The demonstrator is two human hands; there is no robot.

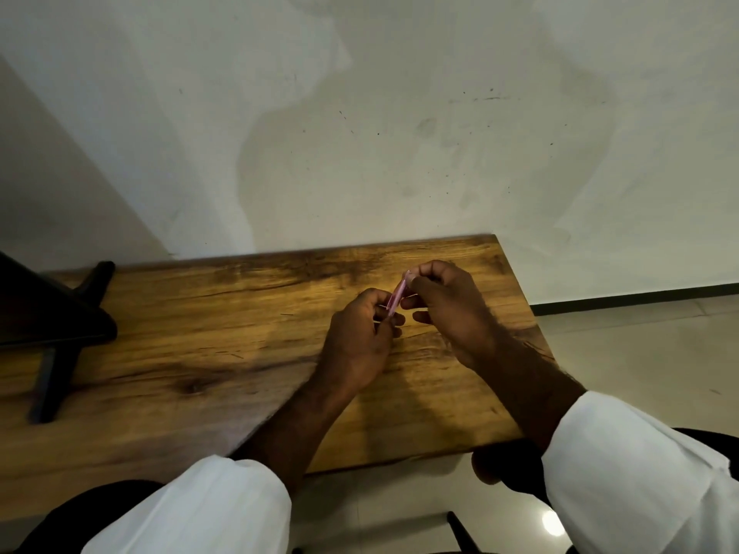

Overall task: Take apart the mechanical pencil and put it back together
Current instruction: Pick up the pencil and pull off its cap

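A pink mechanical pencil (400, 293) is held slanted above the right half of the wooden table (200, 333). My left hand (360, 337) pinches its lower end between thumb and fingers. My right hand (448, 309) pinches its upper end near the cap with thumb and forefinger, and its other fingers are curled. Most of the pencil's lower end is hidden inside my left fingers. I cannot tell whether any part has come off.
A black monitor (44, 309) on a black stand (60, 377) takes the table's left end. A white wall rises just behind the table. The table's right edge (524, 309) drops to a pale tiled floor. A dark chair base (460, 529) shows below.
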